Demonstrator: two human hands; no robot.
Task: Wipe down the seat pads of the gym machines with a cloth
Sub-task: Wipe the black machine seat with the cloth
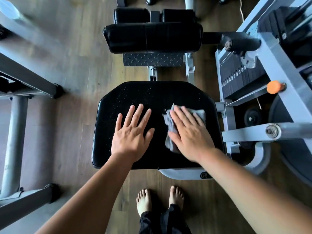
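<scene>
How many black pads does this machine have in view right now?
4: the seat pad nearest; a long roller pad beyond it; a left short pad and a right short pad side by side behind that. More may lie out of frame.

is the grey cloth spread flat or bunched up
Bunched: the grey cloth lies in rumpled folds under the flat right hand on the black seat pad.

Black seat pad (152,92), droplets across its far and left areas. Left hand (133,132) flat on the pad's centre-left, fingers spread. Right hand (189,132) flat on a grey cloth (168,120) toward the pad's right edge. Black roller pad (152,38) beyond the far edge. Weight stack (239,75) with orange knob (274,87) to the right. Bare feet (159,200) on wooden floor (81,65) at the near edge.
</scene>
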